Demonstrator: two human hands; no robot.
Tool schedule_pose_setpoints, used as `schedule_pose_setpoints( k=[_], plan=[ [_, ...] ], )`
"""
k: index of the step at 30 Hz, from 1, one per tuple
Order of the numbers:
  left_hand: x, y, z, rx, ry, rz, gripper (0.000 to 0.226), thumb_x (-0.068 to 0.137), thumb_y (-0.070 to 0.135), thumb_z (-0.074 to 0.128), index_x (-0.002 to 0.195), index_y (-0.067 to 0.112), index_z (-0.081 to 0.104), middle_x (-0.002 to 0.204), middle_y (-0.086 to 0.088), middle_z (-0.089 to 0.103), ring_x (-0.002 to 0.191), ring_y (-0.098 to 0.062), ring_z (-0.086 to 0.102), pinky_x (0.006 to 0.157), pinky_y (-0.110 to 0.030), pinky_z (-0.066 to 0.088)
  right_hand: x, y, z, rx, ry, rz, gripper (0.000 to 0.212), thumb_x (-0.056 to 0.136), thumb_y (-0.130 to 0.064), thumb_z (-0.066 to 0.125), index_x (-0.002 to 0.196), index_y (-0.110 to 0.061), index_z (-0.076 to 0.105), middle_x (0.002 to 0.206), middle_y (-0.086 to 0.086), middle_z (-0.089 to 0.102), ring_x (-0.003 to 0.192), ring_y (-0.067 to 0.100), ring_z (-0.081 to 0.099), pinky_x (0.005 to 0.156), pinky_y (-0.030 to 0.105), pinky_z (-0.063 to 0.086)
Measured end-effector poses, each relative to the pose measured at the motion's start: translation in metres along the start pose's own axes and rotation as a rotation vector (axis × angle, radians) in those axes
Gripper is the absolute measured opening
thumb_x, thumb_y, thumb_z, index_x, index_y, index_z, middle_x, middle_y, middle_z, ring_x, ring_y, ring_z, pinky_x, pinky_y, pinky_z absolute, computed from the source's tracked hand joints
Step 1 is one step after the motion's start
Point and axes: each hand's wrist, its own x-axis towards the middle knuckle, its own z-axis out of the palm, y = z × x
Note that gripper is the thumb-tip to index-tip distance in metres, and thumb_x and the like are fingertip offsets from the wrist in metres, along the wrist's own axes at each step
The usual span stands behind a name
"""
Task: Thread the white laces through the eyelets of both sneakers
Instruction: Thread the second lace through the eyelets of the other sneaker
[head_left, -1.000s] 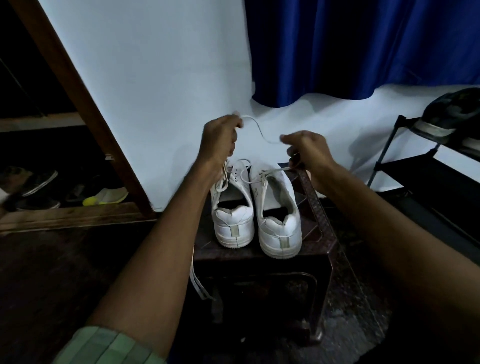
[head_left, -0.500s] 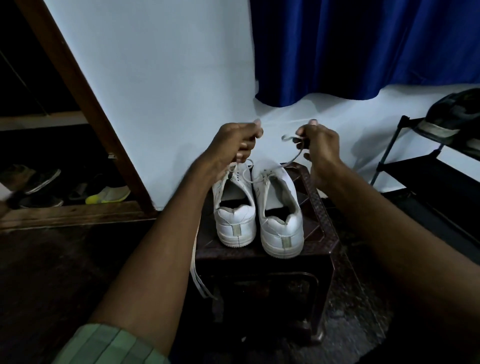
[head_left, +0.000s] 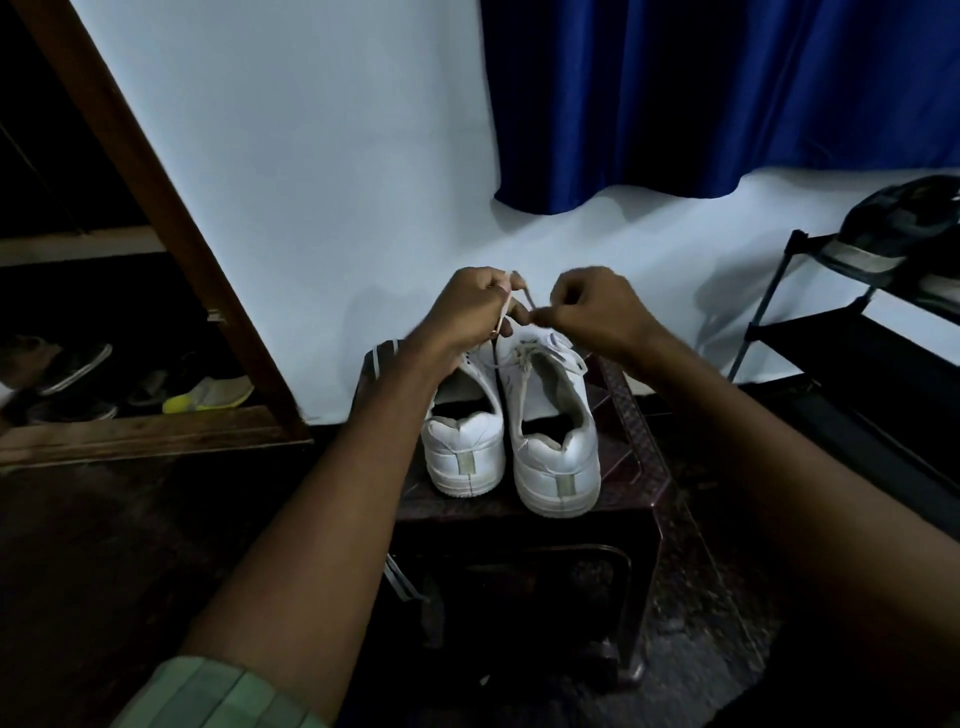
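White lace (head_left: 521, 298) pinched between both hands above sneakers (head_left: 511, 436).

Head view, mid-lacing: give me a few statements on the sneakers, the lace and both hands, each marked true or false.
1. Both sneakers stand on the dark stool, heels toward the camera. True.
2. The left hand rests open on the stool. False: its fingers hold the white lace above the shoes.
3. The right hand pinches the lace. True.
4. The curtain is red. False: it is blue.
5. A lace hangs off the stool's left side. True.
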Motion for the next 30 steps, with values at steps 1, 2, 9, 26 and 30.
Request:
schedule_pose_setpoints(
  k=[1,2,9,26,30],
  plan=[
    [0.001,-0.002,0.0,-0.033,0.043,-0.008,0.025,0.111,0.018,0.04,0.109,0.013,0.065,0.081,-0.003,0.074,0.056,-0.008,0.057,0.051,-0.016,0.042,-0.002,-0.001,-0.002,-0.033,-0.133,0.044,0.021,0.079,-0.025,0.079,0.073,-0.009,0.067,0.066,0.004,0.065,0.061,0.02,0.062,0.058,0.032,0.049],
    [0.002,-0.004,0.001,-0.07,0.067,-0.017,0.024,0.111,0.016,0.041,0.107,0.014,0.064,0.081,-0.003,0.076,0.058,-0.008,0.06,0.054,-0.018,0.044,-0.003,-0.001,-0.003,-0.06,-0.251,0.09,0.021,0.08,-0.024,0.078,0.072,-0.007,0.069,0.066,0.009,0.067,0.061,0.024,0.065,0.056,0.033,0.053],
    [0.001,-0.009,0.008,-0.084,-0.015,-0.048,0.01,0.103,0.011,0.063,0.101,0.007,0.072,0.088,-0.006,0.08,0.064,-0.006,0.064,0.061,-0.019,0.049,-0.008,0.004,-0.006,0.046,-0.359,0.315,0.027,0.088,-0.017,0.071,0.088,0.009,0.072,0.083,0.023,0.074,0.066,0.032,0.074,0.056,0.035,0.062],
    [-0.007,-0.011,0.03,0.482,0.16,0.094,0.031,0.071,0.018,0.081,0.081,0.017,0.051,0.075,0.007,0.055,0.071,-0.02,0.05,0.057,-0.026,0.034,-0.005,0.028,-0.013,0.48,-0.44,0.561,0.021,0.097,0.012,0.055,0.094,-0.002,0.07,0.085,0.011,0.07,0.075,0.016,0.069,0.055,0.025,0.06],
    [-0.008,-0.015,0.032,0.469,0.214,0.076,0.032,0.077,0.022,0.079,0.092,0.023,0.051,0.09,0.005,0.061,0.085,-0.023,0.055,0.057,-0.017,0.03,-0.004,0.03,-0.013,0.51,-0.445,0.585,0.025,0.097,0.015,0.053,0.092,-0.004,0.069,0.071,0.006,0.071,0.066,0.012,0.069,0.057,0.025,0.062]
  ],
)
